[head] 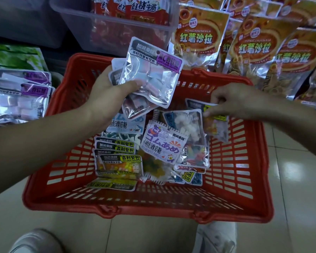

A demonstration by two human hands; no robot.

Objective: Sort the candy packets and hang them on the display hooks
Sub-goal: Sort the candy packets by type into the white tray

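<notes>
From the head view, a fanned bundle of purple-labelled packets is gripped in the left hand, thumb across the front, above the far left part of a red basket. To its right, lower inside the basket, the top edge of a yellow-labelled packet is pinched by the curled fingers of the right hand.

Between and below the hands, loose packets are heaped on the basket floor: a bear-printed packet in the middle and overlapping jelly-bean packets to the left. The near part of the basket floor is left bare, and its slotted walls slope outward.

The packets are glossy, crinkled foil with clear windows. Beyond the far rim, a clear plastic bin and orange pouches are crowded close. More purple-labelled packets are stacked in a side pile left of the basket, on shiny tiles.
</notes>
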